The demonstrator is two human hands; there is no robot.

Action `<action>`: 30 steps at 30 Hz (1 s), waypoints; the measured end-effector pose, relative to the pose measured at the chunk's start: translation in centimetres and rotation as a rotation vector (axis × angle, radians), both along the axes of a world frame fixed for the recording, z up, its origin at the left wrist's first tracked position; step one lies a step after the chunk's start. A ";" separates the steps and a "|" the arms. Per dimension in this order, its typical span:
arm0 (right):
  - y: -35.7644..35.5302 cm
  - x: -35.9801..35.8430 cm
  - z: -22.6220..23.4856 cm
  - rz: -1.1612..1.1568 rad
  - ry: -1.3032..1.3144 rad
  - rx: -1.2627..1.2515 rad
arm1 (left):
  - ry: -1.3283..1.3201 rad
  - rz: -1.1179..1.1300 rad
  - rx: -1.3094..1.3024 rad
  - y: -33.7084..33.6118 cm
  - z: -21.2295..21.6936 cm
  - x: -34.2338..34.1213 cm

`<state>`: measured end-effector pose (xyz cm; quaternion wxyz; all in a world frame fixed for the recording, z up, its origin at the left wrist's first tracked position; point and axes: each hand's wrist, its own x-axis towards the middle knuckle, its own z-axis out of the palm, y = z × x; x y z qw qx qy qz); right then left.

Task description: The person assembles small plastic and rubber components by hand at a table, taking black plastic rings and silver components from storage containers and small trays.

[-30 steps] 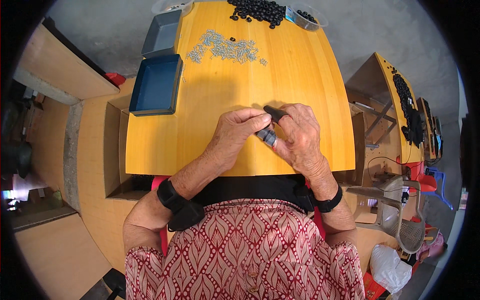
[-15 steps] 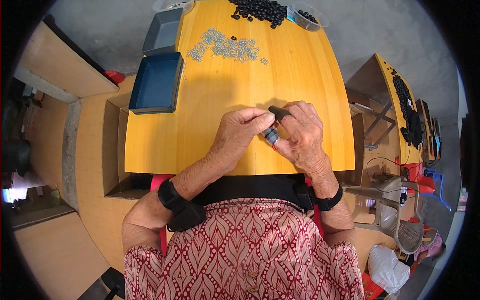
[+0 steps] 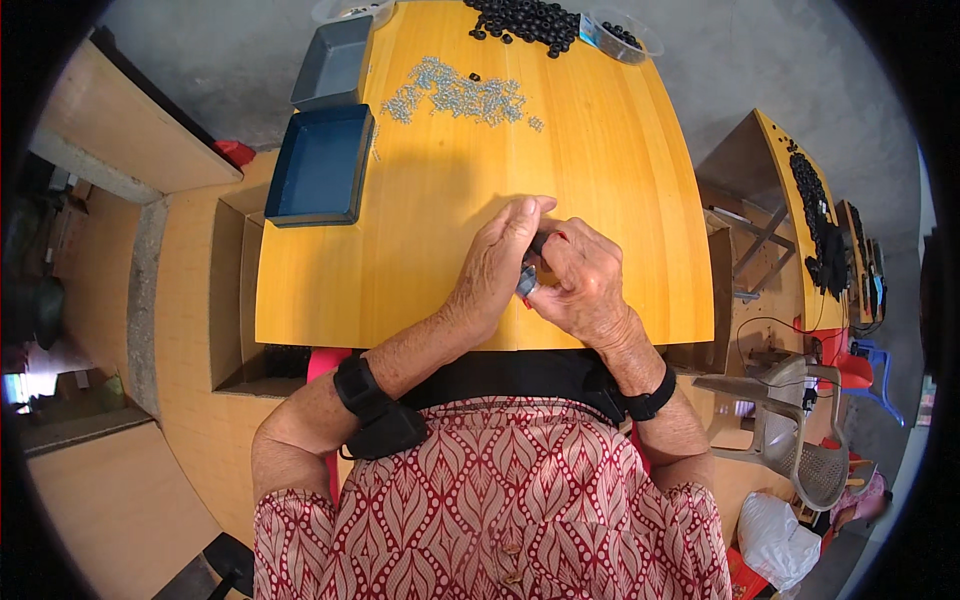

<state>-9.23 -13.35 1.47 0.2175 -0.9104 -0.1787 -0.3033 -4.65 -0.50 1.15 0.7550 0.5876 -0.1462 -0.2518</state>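
Observation:
Above the table's near part, my two hands meet around a small dark grey-and-black tube-like part (image 3: 526,281), mostly hidden between them. My left hand (image 3: 492,262) is held on edge with its palm against the part, thumb and visible fingertips stretched out; its other fingers are hidden. The curled fingers and thumb of my right hand (image 3: 582,277) grip the part from the right. A small red spot shows by the right fingers.
Silvery small pieces (image 3: 465,97) lie scattered across the yellow table (image 3: 610,170). Black rings (image 3: 525,22) are heaped at the far edge beside a clear bowl (image 3: 640,55). A blue tray (image 3: 318,170) and a grey tray (image 3: 333,62) stand at the left.
My left thumb has left the part and straightened, its palm now against the part. My right hand has shifted left, and the black cone-shaped end is now mostly covered.

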 end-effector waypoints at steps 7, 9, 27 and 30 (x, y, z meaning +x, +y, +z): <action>-0.2 0.3 0.0 0.110 -0.033 -0.013 | -0.094 -0.087 0.007 0.2 0.0 0.0; -0.4 0.4 -0.1 0.134 -0.042 -0.026 | -0.077 -0.092 -0.014 0.1 -0.1 -0.1; -2.0 0.4 2.0 0.002 -0.113 -0.211 | 0.007 -0.157 0.031 2.5 0.5 2.3; -2.0 0.3 2.1 0.004 -0.063 -0.267 | 0.066 -0.128 -0.005 2.4 -0.5 2.3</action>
